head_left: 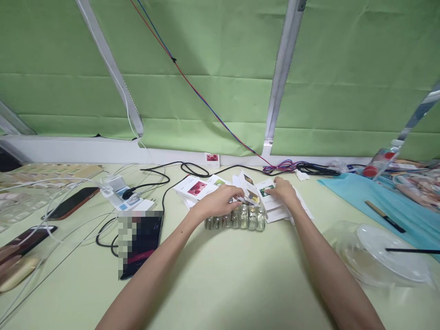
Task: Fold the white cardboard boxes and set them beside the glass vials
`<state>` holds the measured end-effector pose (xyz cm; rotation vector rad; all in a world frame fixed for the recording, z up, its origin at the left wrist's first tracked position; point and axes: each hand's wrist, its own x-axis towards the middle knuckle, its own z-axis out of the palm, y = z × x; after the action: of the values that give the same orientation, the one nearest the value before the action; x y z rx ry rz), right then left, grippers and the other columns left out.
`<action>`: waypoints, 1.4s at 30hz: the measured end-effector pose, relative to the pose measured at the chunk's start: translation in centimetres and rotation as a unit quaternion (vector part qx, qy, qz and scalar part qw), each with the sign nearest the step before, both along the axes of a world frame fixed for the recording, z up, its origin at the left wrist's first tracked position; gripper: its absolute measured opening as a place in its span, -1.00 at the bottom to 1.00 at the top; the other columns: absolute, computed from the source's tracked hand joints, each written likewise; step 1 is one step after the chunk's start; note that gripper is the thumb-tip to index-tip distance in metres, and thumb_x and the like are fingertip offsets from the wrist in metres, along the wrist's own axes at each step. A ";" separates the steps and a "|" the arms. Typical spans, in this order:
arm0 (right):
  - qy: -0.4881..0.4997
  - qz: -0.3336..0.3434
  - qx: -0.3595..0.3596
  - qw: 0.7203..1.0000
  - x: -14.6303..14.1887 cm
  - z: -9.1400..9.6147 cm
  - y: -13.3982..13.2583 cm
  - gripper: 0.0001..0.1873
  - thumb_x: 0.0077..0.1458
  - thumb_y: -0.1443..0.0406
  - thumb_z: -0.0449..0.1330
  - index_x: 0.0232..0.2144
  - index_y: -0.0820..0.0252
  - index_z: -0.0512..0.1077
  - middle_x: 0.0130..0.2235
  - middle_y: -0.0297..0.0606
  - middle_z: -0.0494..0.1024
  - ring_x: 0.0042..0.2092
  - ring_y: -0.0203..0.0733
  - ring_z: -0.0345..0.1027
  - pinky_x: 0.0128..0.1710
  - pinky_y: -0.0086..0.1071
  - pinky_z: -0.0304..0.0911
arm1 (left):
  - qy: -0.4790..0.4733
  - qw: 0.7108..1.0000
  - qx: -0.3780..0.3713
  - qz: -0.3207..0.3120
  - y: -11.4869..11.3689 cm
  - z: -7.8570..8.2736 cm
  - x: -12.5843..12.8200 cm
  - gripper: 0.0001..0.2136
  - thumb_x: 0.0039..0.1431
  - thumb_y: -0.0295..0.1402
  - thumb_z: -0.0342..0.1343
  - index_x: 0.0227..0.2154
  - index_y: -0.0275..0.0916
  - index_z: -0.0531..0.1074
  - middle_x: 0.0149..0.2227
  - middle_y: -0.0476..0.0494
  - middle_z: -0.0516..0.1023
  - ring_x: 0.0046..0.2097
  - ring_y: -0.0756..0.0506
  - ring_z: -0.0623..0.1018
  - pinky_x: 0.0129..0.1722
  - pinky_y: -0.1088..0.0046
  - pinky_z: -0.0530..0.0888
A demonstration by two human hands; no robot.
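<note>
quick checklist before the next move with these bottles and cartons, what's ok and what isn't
1. Glass bottles side by side in a row: ok, though the left hand partly covers the row.
2. Left hand's grip: cannot tell, its fingers curl above the bottles.
3. Right hand at the green-pictured carton: ok.
4. Pink-pictured carton and its neighbours squarely stacked: not ok, they overlap at angles.
5. Wood-and-black tool away from both hands: ok, on the blue cloth.

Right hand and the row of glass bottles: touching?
Apart. The head view shows white packaging between the right hand and the glass bottles, with no overlap.
</note>
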<state>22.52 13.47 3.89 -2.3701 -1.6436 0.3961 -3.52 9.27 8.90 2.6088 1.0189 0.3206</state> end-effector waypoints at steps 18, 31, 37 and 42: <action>0.021 0.006 0.026 0.999 1.0 -0.6 0.5 -0.66 0.00 0.07 0.33 -0.26 0.17 0.48 -0.10 -0.04 0.60 -0.03 0.07 0.51 -0.18 -0.27 0.33 | -0.025 1.000 -0.004 -0.010 0.3 -0.1 -0.2 -0.82 0.30 -0.34 0.03 -0.13 -0.19 0.50 -0.06 -0.16 0.61 -0.05 -0.19 0.56 -0.08 0.30 0.42; 0.053 -0.010 0.037 0.998 1.2 -0.1 0.9 -0.61 -0.05 0.09 0.36 -0.21 0.19 0.51 -0.08 -0.03 0.60 -0.10 -0.02 0.54 -0.23 -0.34 0.35 | -0.035 0.999 0.001 -0.017 0.3 0.2 -0.3 -0.83 0.29 -0.34 0.03 -0.18 -0.20 0.50 -0.15 -0.12 0.61 -0.12 -0.17 0.57 -0.14 0.34 0.43; 0.064 -0.021 0.048 0.997 1.3 0.3 0.8 -0.66 -0.07 0.11 0.37 -0.27 0.18 0.52 -0.13 -0.06 0.61 -0.12 -0.03 0.53 -0.24 -0.33 0.37 | -0.041 0.999 0.001 -0.020 0.4 0.2 -0.4 -0.83 0.29 -0.34 0.02 -0.18 -0.20 0.49 -0.14 -0.13 0.61 -0.11 -0.17 0.56 -0.13 0.34 0.44; 0.076 -0.013 0.072 0.994 1.2 1.1 0.5 -0.73 -0.06 0.14 0.36 -0.32 0.17 0.52 -0.26 -0.14 0.62 -0.19 -0.03 0.53 -0.23 -0.30 0.37 | -0.045 0.999 -0.005 -0.012 0.4 0.3 -0.4 -0.82 0.28 -0.33 0.02 -0.18 -0.21 0.50 -0.12 -0.16 0.61 -0.10 -0.17 0.56 -0.11 0.32 0.45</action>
<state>23.73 13.93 5.02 -2.1974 -1.5189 0.4266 -3.88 9.64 9.17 2.5706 0.9556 0.4209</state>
